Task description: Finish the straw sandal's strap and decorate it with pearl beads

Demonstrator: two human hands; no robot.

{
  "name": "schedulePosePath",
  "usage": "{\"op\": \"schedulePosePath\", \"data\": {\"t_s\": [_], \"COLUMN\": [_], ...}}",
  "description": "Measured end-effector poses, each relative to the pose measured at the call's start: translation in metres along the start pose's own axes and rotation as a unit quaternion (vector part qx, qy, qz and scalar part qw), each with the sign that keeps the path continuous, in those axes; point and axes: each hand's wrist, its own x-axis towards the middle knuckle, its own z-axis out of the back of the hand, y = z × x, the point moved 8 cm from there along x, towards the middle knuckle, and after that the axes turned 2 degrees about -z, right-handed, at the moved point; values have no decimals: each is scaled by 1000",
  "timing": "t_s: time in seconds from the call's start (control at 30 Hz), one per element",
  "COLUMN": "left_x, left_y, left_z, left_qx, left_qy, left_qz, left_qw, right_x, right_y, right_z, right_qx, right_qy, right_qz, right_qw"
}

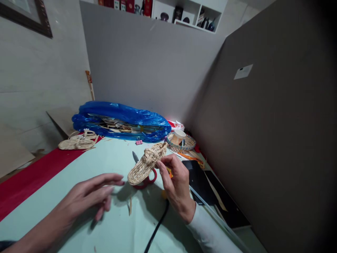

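Note:
A small woven straw sandal [143, 167] is held up above the pale green table, its sole end pointing down to the left. My right hand [175, 179] pinches it by its right side between thumb and fingers. Just left of the sandal, my left hand [92, 193] is apart from it, with its fingers spread and nothing in them. Beneath the sandal lies a pair of scissors with red handles [152, 176], partly hidden by it. At the table's left edge sit more woven straw sandals [77, 141].
A blue plastic bag [118, 109] full of straw strips lies along the back. Beside it, a paper cup [178, 135] stands in a woven basket [191, 142]. A pink binder clip [139, 141], a black cable [159, 225] and a dark flat object [197, 179] are on the table. Grey panels [152, 66] enclose the back and right.

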Motion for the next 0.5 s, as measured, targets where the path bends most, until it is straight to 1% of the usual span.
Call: {"op": "schedulePosePath", "data": {"t_s": [0.03, 0.1, 0.17, 0.2, 0.23, 0.3, 0.37, 0.4, 0.43, 0.47, 0.5], "left_x": [4, 9, 11, 11, 10, 10, 10, 10, 10, 10, 9], "left_y": [-6, -15, -12, -10, -8, -7, -4, 1, 9, 21, 39], "left_z": [-9, -32, -48, -52, -52, -48, -41, -37, -32, -26, -19], "left_qx": [-43, -112, -126, -124, -116, -94, -65, -51, -40, -30, -18], "left_qy": [5, 50, 71, 68, 62, 48, 52, 56, 61, 64, 70], "left_qz": [12, 13, 33, 41, 47, 49, 57, 65, 71, 76, 77], "left_qw": [999, 992, 989, 989, 990, 993, 995, 995, 995, 995, 994], "right_x": [-1, -1, -2, -2, -2, -3, -5, -5, -5, -5, -4], "right_y": [0, 0, 0, 0, 0, 0, 0, -1, -3, -7, -11], "right_z": [-1, -1, -1, -2, -2, -5, -8, -9, -9, -8, -7], "right_qx": [-1, -3, -5, -5, -5, -7, -8, -5, 4, 18, 33], "right_qy": [3, 7, 10, 12, 14, 21, 30, 33, 33, 28, 21], "right_qz": [3, 5, 5, 5, 5, 4, 3, -1, -13, -31, -52], "right_qw": [1000, 1000, 1000, 1000, 1000, 1000, 1000, 999, 999, 999, 998]}}
